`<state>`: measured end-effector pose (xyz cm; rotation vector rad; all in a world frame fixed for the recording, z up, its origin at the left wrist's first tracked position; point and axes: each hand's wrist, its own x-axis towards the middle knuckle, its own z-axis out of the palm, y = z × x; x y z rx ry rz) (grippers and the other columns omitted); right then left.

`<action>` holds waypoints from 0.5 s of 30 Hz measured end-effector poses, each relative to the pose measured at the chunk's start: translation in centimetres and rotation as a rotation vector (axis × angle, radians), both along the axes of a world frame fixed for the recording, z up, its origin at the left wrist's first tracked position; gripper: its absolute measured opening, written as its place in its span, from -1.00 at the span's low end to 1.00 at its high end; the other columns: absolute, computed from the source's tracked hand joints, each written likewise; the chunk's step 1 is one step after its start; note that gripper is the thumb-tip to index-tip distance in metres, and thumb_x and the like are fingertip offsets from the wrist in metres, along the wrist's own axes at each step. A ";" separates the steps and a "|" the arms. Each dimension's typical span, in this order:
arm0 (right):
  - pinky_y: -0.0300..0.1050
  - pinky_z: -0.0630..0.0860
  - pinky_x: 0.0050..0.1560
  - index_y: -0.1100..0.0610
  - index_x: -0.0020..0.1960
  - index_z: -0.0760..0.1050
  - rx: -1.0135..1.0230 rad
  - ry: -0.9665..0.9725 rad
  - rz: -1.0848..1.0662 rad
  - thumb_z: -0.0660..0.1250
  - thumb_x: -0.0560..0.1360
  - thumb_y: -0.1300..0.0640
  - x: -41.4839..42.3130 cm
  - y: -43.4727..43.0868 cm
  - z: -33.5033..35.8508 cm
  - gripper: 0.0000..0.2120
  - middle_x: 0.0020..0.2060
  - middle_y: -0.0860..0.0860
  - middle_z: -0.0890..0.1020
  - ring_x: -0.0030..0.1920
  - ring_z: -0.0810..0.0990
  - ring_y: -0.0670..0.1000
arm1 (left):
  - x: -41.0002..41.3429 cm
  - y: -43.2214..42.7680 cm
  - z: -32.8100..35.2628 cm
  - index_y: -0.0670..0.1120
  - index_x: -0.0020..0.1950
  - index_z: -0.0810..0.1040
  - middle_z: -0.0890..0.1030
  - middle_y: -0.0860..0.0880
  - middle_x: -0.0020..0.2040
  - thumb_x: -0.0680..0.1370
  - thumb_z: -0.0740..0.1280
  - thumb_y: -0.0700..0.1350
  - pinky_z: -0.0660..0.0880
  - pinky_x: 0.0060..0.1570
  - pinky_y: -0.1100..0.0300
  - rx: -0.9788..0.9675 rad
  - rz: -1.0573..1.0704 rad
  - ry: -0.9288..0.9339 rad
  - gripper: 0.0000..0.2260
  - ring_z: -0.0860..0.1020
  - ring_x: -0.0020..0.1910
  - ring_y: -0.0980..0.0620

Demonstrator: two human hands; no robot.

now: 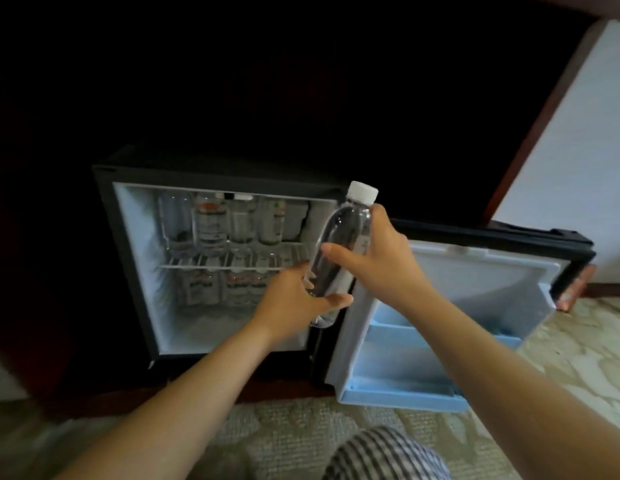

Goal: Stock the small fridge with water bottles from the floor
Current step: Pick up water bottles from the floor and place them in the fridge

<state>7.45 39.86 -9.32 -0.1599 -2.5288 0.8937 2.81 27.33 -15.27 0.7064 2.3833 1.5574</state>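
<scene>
Fridge (128,258) shelves mostly full, door racks (405,341) empty. Both hands, left (294,303) and right (377,251), wrapped round one bottle (339,244), not yet shelved.

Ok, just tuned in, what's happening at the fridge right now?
A person holds one clear water bottle in both hands, left hand near its base, right hand around its upper part, in front of the open small fridge. Both shelves already hold rows of bottles; the door racks look empty.

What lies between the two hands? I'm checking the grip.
Only the water bottle, seen from the head camera: left hand holds its lower end, right hand its upper body.
</scene>
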 end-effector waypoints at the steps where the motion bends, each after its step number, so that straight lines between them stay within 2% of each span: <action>1: -0.48 0.39 -0.36 0.09 0.25 0.28 -0.002 -0.006 0.001 0.42 0.41 -0.06 -0.9 -0.2 -0.4 -0.47 -0.12 -0.15 0.47 -0.20 0.44 -0.18 | -0.9 -0.2 -0.3 0.14 -0.12 0.38 0.52 0.15 -0.12 0.37 0.48 0.09 0.39 -0.27 0.39 -0.010 -0.010 -0.016 -0.71 0.50 -0.08 0.17; 3: -0.43 0.35 -0.38 0.10 0.22 0.29 -0.005 -0.019 -0.008 0.42 0.41 -0.07 -3.0 -0.7 -1.4 -0.49 -0.15 -0.11 0.50 -0.23 0.47 -0.14 | -2.7 -0.5 -1.0 0.10 0.10 0.40 0.47 0.21 -0.08 0.39 0.47 0.08 0.36 -0.28 0.44 -0.004 -0.008 -0.053 -0.63 0.48 -0.06 0.21; 5: -0.26 0.38 -0.32 0.10 0.19 0.29 -0.007 -0.044 -0.032 0.42 0.40 -0.09 -4.9 -1.1 -2.4 -0.49 -0.13 -0.05 0.55 -0.20 0.52 -0.03 | -4.4 -0.7 -1.8 0.04 0.33 0.37 0.48 0.11 0.04 0.40 0.46 0.06 0.36 -0.13 0.37 -0.003 0.004 -0.074 -0.46 0.50 0.08 0.12; 6: -0.17 0.42 -0.27 0.09 0.18 0.27 -0.003 -0.061 -0.048 0.41 0.40 -0.10 -5.9 -1.3 -3.0 -0.50 -0.12 -0.04 0.55 -0.18 0.54 0.01 | -5.3 -0.8 -2.5 0.03 0.38 0.34 0.50 0.07 0.10 0.42 0.46 0.04 0.35 -0.08 0.38 0.007 0.001 -0.073 -0.43 0.48 0.12 0.12; 9: 0.02 0.54 -0.11 0.09 0.17 0.26 0.051 -0.064 -0.076 0.41 0.41 -0.10 -8.1 -2.2 -4.8 -0.49 -0.08 -0.03 0.56 -0.10 0.59 0.10 | -7.3 -0.9 -3.9 0.02 0.40 0.32 0.50 0.04 0.27 0.48 0.40 -0.06 0.31 -0.17 0.60 0.045 -0.017 -0.068 -0.48 0.42 0.12 0.21; 10: 0.07 0.57 -0.10 0.08 0.17 0.26 0.064 -0.045 -0.077 0.42 0.40 -0.10 -8.7 -2.5 -5.4 -0.49 -0.07 -0.03 0.59 -0.08 0.61 0.12 | -8.1 -0.9 -4.5 0.01 0.42 0.30 0.48 0.03 0.31 0.51 0.36 -0.08 0.31 -0.12 0.59 0.038 -0.016 -0.073 -0.50 0.43 0.18 0.19; 12: 0.08 0.58 -0.10 0.05 0.22 0.26 0.071 -0.031 -0.083 0.41 0.41 -0.11 -9.8 -2.8 -6.3 -0.48 -0.05 -0.05 0.59 -0.06 0.62 0.10 | -9.4 -0.7 -5.3 -0.01 0.45 0.27 0.43 0.01 0.38 0.56 0.29 -0.09 0.29 0.07 0.40 0.019 0.002 -0.092 -0.53 0.40 0.33 0.08; 15: 0.05 0.57 -0.04 -0.04 0.32 0.19 0.017 -0.082 -0.122 0.40 0.41 -0.13 -11.5 -2.9 -7.5 -0.40 0.08 -0.07 0.57 0.07 0.58 0.08 | -10.9 -0.6 -6.4 -0.03 0.41 0.33 0.47 -0.04 0.35 0.60 0.20 -0.08 0.30 0.04 0.33 0.046 0.056 -0.149 -0.63 0.44 0.32 -0.01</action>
